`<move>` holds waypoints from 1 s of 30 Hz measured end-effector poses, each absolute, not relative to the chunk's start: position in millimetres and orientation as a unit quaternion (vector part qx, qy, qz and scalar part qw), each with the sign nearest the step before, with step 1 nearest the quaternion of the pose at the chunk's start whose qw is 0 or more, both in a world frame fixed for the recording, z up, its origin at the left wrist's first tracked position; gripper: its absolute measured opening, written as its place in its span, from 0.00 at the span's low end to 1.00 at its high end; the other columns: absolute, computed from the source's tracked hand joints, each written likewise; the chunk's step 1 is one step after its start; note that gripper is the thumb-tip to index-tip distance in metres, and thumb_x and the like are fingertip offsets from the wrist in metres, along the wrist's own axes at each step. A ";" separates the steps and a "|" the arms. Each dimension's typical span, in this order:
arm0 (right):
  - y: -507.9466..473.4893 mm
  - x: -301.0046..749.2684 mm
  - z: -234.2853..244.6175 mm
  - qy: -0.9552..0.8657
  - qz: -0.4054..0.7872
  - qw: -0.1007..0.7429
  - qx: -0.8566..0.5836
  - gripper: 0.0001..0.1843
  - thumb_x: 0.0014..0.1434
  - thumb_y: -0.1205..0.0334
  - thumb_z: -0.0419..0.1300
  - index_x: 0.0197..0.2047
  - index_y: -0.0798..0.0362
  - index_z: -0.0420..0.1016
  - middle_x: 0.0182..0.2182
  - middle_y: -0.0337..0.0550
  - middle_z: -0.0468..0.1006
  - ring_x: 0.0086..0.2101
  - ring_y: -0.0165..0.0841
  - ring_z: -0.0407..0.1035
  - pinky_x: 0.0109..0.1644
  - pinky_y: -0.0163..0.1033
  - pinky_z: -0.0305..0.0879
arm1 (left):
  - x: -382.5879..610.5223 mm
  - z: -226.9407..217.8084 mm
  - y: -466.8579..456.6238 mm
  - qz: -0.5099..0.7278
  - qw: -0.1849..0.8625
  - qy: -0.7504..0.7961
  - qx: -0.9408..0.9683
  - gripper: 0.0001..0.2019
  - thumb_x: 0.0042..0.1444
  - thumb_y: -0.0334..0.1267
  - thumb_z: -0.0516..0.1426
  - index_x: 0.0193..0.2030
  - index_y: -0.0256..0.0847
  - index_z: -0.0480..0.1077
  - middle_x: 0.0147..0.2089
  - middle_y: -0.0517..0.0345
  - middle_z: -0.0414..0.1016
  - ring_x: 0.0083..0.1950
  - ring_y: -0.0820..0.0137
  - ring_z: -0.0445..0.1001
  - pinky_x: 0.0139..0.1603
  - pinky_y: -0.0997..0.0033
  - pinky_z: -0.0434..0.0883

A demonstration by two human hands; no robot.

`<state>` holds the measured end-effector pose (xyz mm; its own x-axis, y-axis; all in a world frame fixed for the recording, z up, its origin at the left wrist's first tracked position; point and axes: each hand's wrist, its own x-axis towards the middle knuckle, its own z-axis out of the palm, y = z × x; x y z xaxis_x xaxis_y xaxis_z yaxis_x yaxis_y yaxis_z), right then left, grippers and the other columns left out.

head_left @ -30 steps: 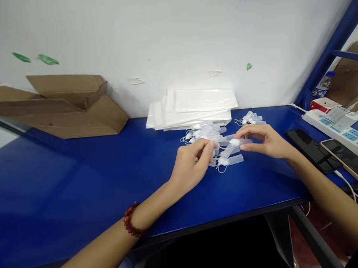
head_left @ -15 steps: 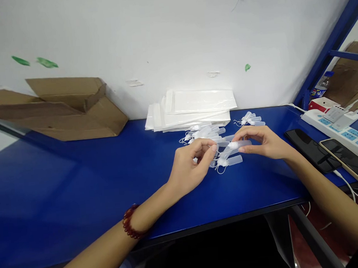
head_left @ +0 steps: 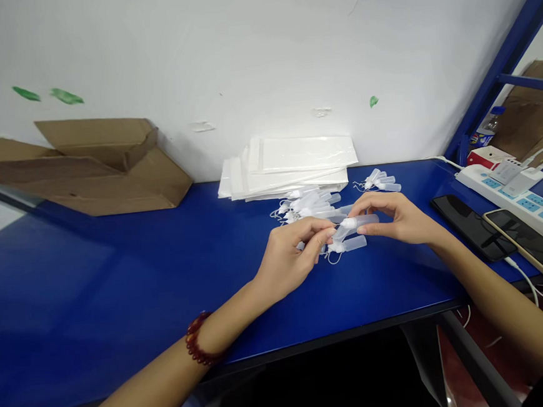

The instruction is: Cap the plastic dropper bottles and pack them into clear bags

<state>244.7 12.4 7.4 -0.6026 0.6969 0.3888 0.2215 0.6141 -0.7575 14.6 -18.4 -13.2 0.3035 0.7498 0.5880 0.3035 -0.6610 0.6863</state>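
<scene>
My right hand (head_left: 388, 218) grips a small translucent squeeze bottle (head_left: 364, 220) between thumb and fingers, its white nozzle pointing left. My left hand (head_left: 303, 245), with a dark red bead bracelet on the wrist, is closed in a pinch right at the thin tip of that nozzle. What lies between its fingertips is too small to make out. Beneath and behind both hands lies a pile of similar bottles (head_left: 313, 201) with white caps on thin loops, partly hidden by my left hand. One bottle (head_left: 354, 243) rests just below the held one.
White flat packets (head_left: 303, 154) are stacked against the wall. A few more bottles (head_left: 382, 180) lie behind my right hand. An open cardboard box (head_left: 124, 184) stands at left on the blue table (head_left: 163, 262). Two phones (head_left: 471, 225) and a power strip (head_left: 505, 191) with cables are at right.
My left hand's fingertips have moved slightly right and now meet the nozzle tip of the held bottle. My right hand keeps its hold, almost unmoved. The view has shifted a little.
</scene>
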 end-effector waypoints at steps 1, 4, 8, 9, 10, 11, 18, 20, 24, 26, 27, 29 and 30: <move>12.5 244.9 7.4 -0.828 0.339 0.349 -0.279 0.10 0.56 0.59 0.67 0.43 0.50 0.78 0.39 0.41 0.79 0.37 0.32 0.69 0.43 0.40 0.65 | 14.6 -13.4 -18.4 0.482 0.229 0.338 0.776 0.06 0.60 0.32 0.58 0.34 0.38 0.76 0.23 0.63 0.77 0.16 0.79 0.68 0.20 0.79 0.67; 12.9 245.5 7.4 -0.829 0.335 0.349 -0.281 0.11 0.56 0.58 0.67 0.42 0.50 0.78 0.39 0.42 0.79 0.38 0.32 0.69 0.43 0.41 0.65 | 14.7 -12.7 -19.2 0.479 0.222 0.327 0.784 0.05 0.60 0.32 0.58 0.34 0.37 0.75 0.24 0.63 0.77 0.17 0.78 0.70 0.22 0.78 0.70; 12.4 246.0 8.2 -0.830 0.332 0.351 -0.279 0.11 0.56 0.58 0.67 0.43 0.50 0.78 0.39 0.42 0.79 0.38 0.32 0.69 0.43 0.41 0.65 | 15.2 -9.6 -21.2 0.470 0.223 0.333 0.786 0.06 0.61 0.34 0.57 0.34 0.38 0.75 0.24 0.61 0.78 0.18 0.76 0.72 0.22 0.77 0.70; 12.2 246.0 8.5 -0.830 0.333 0.350 -0.278 0.11 0.56 0.58 0.67 0.42 0.50 0.78 0.39 0.42 0.79 0.38 0.32 0.70 0.43 0.41 0.65 | 15.3 -8.8 -21.6 0.468 0.222 0.335 0.787 0.07 0.61 0.34 0.57 0.34 0.38 0.75 0.24 0.61 0.78 0.18 0.76 0.72 0.23 0.77 0.70; 12.0 246.0 8.7 -0.831 0.335 0.349 -0.277 0.10 0.56 0.58 0.67 0.42 0.50 0.78 0.39 0.42 0.78 0.38 0.33 0.70 0.42 0.41 0.64 | 15.3 -8.3 -21.8 0.465 0.222 0.337 0.788 0.07 0.61 0.34 0.57 0.34 0.38 0.75 0.24 0.61 0.77 0.19 0.76 0.72 0.23 0.77 0.70; 12.0 246.0 8.9 -0.831 0.336 0.347 -0.276 0.10 0.56 0.58 0.67 0.42 0.50 0.78 0.39 0.42 0.78 0.39 0.33 0.70 0.42 0.41 0.64 | 15.3 -7.9 -21.9 0.464 0.222 0.338 0.788 0.07 0.61 0.34 0.57 0.35 0.38 0.75 0.24 0.61 0.78 0.19 0.76 0.72 0.23 0.77 0.70; 12.1 245.7 8.8 -0.829 0.334 0.353 -0.277 0.11 0.56 0.58 0.67 0.43 0.50 0.78 0.39 0.42 0.78 0.38 0.32 0.69 0.41 0.40 0.64 | 15.4 -9.4 -21.0 0.474 0.237 0.328 0.782 0.07 0.61 0.34 0.57 0.34 0.38 0.75 0.23 0.61 0.77 0.18 0.77 0.70 0.21 0.78 0.69; 11.7 245.7 9.0 -0.831 0.333 0.350 -0.274 0.11 0.57 0.59 0.67 0.43 0.50 0.78 0.39 0.42 0.78 0.38 0.32 0.69 0.41 0.40 0.64 | 15.6 -9.0 -21.4 0.473 0.240 0.327 0.782 0.07 0.61 0.34 0.57 0.34 0.37 0.75 0.23 0.61 0.77 0.18 0.77 0.70 0.21 0.78 0.69; 10.6 245.6 10.3 -0.832 0.335 0.349 -0.271 0.10 0.57 0.59 0.67 0.42 0.50 0.78 0.39 0.42 0.79 0.38 0.32 0.69 0.43 0.41 0.65 | 16.1 -7.3 -22.6 0.472 0.237 0.328 0.783 0.07 0.61 0.33 0.57 0.34 0.37 0.76 0.23 0.62 0.77 0.18 0.77 0.70 0.21 0.78 0.69; 10.2 245.4 11.1 -0.831 0.339 0.348 -0.273 0.09 0.57 0.59 0.67 0.42 0.50 0.78 0.39 0.42 0.79 0.38 0.32 0.69 0.43 0.41 0.65 | 16.2 -6.9 -23.0 0.473 0.239 0.326 0.783 0.07 0.61 0.33 0.57 0.34 0.37 0.76 0.23 0.62 0.77 0.18 0.78 0.70 0.21 0.79 0.69; 10.1 245.3 11.5 -0.830 0.340 0.347 -0.275 0.09 0.56 0.59 0.67 0.41 0.50 0.78 0.39 0.42 0.79 0.38 0.32 0.69 0.44 0.42 0.65 | 16.3 -6.8 -23.1 0.473 0.240 0.326 0.782 0.07 0.61 0.33 0.57 0.33 0.37 0.76 0.23 0.62 0.76 0.17 0.78 0.70 0.21 0.79 0.68; 9.9 245.2 12.0 -0.829 0.341 0.346 -0.277 0.09 0.56 0.58 0.67 0.41 0.50 0.78 0.39 0.42 0.79 0.38 0.33 0.70 0.44 0.42 0.66 | 16.4 -6.7 -23.3 0.474 0.242 0.328 0.781 0.07 0.61 0.34 0.57 0.33 0.37 0.75 0.22 0.62 0.76 0.17 0.77 0.70 0.21 0.79 0.68; 10.0 245.2 12.1 -0.829 0.342 0.346 -0.277 0.09 0.56 0.58 0.67 0.41 0.50 0.78 0.39 0.42 0.78 0.38 0.33 0.70 0.44 0.42 0.66 | 16.4 -6.7 -23.4 0.474 0.242 0.329 0.780 0.07 0.61 0.34 0.57 0.33 0.37 0.75 0.22 0.62 0.76 0.18 0.77 0.70 0.20 0.79 0.68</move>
